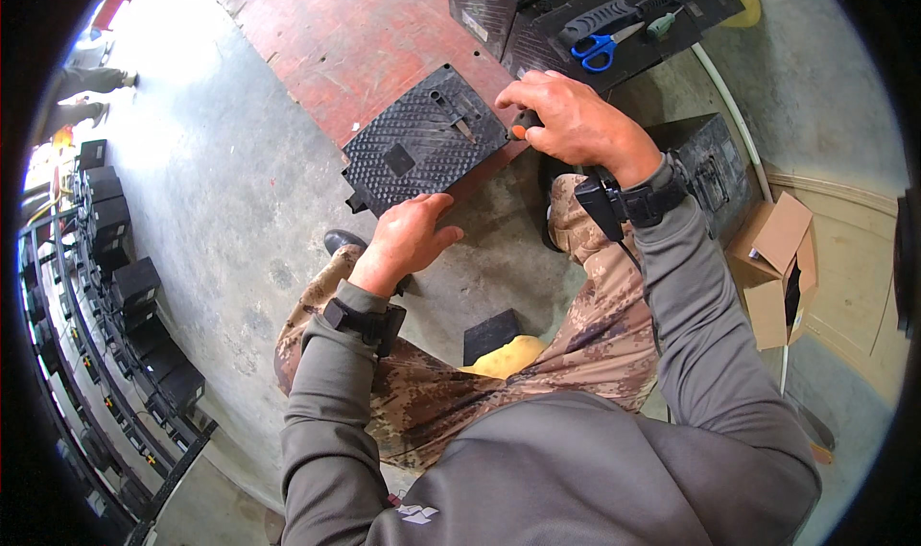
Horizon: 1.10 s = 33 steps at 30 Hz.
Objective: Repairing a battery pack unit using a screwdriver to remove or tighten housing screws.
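Note:
A black panel-like box (pixel 369 165) with a textured top lies on the near edge of a reddish board. On top of it rests a small dark tool with a pointed metal tip (pixel 464 128). My right hand (pixel 576 119) is closed round a black-and-orange handle (pixel 524 124), seemingly a screwdriver's, at the box's right corner; its tip cannot be made out. Beside the box's near edge is my left hand (pixel 408 242), fingers stretched and thumb apart, holding nothing; whether it touches the box is unclear.
Blue-handled scissors (pixel 597 52) and a green-handled tool (pixel 660 26) lie on black cases (pixel 537 42) at the far right. A black box (pixel 705 167) and an open carton (pixel 775 258) stand right. Racks of black units (pixel 134 287) line the left; another person's legs (pixel 86 95) show beyond.

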Each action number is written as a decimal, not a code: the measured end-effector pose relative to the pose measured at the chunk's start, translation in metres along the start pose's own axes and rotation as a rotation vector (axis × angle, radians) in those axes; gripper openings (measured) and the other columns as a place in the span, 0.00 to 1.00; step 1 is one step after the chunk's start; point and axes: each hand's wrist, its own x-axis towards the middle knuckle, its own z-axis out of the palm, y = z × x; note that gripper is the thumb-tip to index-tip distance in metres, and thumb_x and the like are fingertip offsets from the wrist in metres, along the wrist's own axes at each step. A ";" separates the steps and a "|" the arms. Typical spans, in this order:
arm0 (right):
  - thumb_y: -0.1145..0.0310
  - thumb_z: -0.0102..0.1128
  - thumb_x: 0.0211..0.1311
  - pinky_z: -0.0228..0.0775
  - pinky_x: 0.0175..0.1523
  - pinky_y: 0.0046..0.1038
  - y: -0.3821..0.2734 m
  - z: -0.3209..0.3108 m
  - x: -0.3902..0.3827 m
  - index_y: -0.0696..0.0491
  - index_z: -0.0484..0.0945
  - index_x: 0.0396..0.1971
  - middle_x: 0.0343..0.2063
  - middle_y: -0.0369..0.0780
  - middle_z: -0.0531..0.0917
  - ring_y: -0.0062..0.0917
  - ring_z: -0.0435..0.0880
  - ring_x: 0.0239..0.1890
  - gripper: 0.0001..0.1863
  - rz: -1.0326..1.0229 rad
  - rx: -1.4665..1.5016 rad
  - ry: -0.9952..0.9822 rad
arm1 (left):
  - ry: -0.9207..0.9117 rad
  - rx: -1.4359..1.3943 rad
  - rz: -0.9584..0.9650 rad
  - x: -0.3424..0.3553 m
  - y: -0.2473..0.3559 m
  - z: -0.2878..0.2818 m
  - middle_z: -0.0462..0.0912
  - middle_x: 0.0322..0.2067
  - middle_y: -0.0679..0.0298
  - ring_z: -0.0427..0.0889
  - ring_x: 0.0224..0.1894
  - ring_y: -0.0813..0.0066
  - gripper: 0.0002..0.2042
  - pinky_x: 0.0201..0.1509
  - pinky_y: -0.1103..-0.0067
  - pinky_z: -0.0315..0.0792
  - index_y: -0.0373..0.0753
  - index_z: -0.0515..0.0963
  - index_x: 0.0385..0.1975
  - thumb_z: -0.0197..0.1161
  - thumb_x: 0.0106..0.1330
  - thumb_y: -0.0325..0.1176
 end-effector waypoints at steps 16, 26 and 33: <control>0.57 0.69 0.62 0.77 0.50 0.41 -0.007 -0.009 0.001 0.53 0.82 0.49 0.42 0.46 0.84 0.44 0.85 0.45 0.21 0.103 0.005 -0.074 | -0.078 -0.027 -0.076 0.001 0.007 -0.007 0.84 0.54 0.47 0.83 0.57 0.47 0.26 0.60 0.62 0.76 0.33 0.79 0.58 0.72 0.62 0.40; 0.52 0.70 0.61 0.78 0.49 0.41 -0.016 -0.015 0.002 0.53 0.82 0.49 0.39 0.46 0.86 0.45 0.86 0.44 0.23 0.224 -0.002 -0.058 | -0.079 -0.025 -0.078 0.000 0.007 -0.008 0.85 0.53 0.47 0.83 0.56 0.47 0.26 0.59 0.62 0.76 0.34 0.79 0.58 0.73 0.62 0.40; 0.56 0.69 0.61 0.78 0.50 0.41 -0.006 -0.005 0.000 0.53 0.82 0.49 0.41 0.46 0.85 0.45 0.86 0.46 0.21 0.165 -0.041 -0.080 | -0.074 -0.030 -0.077 0.001 0.006 -0.006 0.84 0.53 0.48 0.83 0.56 0.47 0.26 0.59 0.63 0.76 0.35 0.79 0.59 0.72 0.63 0.41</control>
